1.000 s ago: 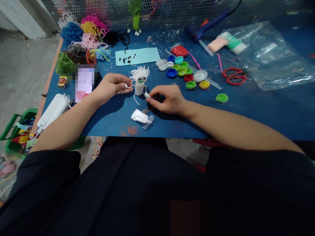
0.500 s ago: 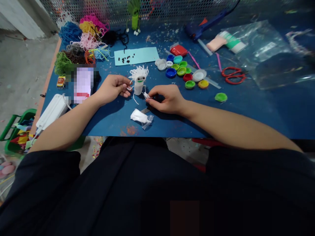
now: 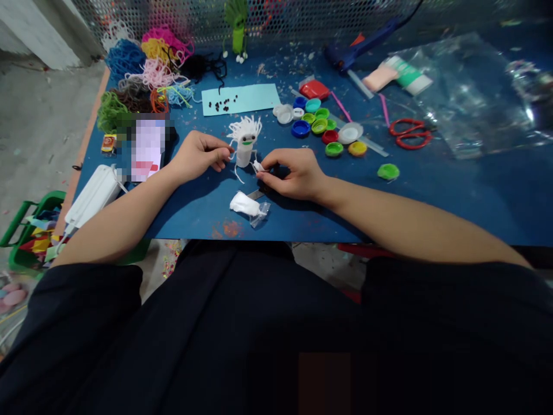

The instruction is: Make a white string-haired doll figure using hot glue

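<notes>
A small white figure (image 3: 244, 157) with shaggy yarn hair, black eyes and a green mouth stands upright on the blue table. At its left side, my left hand (image 3: 201, 154) pinches the end of a thin yarn arm between thumb and forefinger. My right hand (image 3: 294, 173), resting on the table to the figure's right, has its fingertips closed on a small white lump of clay (image 3: 258, 166) beside the other yarn limb. In front of the figure lies a white clay pack (image 3: 245, 204) in clear wrap, partly over a flat metal blade (image 3: 256, 194).
Behind the figure, a light-blue paper strip (image 3: 259, 98) carries small black beads. Several coloured lids (image 3: 319, 126) and red scissors (image 3: 410, 134) lie to the right, a glue gun (image 3: 363, 43) farther back. Yarn bundles (image 3: 125, 60) and a phone (image 3: 147, 150) are at left.
The left thumb and forefinger have closed together at the figure's yarn arm. My right hand has stayed almost still with the white lump.
</notes>
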The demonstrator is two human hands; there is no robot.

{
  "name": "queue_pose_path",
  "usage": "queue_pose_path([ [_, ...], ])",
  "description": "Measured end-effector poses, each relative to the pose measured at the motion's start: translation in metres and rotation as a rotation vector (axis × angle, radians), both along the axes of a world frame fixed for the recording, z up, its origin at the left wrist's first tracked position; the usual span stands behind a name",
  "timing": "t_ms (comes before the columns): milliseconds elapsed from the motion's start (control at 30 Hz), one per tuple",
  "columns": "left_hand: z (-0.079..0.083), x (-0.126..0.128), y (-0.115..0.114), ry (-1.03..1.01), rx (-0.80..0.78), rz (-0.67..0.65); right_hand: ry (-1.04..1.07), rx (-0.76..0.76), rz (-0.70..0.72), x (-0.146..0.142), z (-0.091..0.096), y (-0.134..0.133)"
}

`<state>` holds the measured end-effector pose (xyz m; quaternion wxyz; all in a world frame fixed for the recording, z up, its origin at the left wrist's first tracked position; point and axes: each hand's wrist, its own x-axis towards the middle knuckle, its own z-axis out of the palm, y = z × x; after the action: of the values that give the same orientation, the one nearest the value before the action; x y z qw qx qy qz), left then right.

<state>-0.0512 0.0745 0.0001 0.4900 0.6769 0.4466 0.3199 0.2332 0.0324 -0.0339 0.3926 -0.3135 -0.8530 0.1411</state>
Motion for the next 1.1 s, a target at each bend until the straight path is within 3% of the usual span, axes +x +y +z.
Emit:
queue_pose_path([
  [167,0.000,0.000,0.001,0.013,-0.034,-0.026,0.013,-0.023,-0.006,0.000,0.002,0.001],
  [433,-0.004,-0.003,0.004,0.086,0.044,0.005,0.098,-0.140,-0.025,0.000,-0.002,0.000],
  [600,-0.003,-0.002,0.002,0.151,0.195,-0.007,0.165,-0.137,-0.096,0.001,-0.004,0.002],
  [833,-0.001,-0.004,-0.003,0.347,0.360,-0.033,0.021,-0.034,-0.037,0.000,-0.001,0.004],
  [1100,0.021,0.003,-0.033,0.328,0.463,0.142,0.068,-0.040,0.048,-0.003,0.006,-0.004],
])
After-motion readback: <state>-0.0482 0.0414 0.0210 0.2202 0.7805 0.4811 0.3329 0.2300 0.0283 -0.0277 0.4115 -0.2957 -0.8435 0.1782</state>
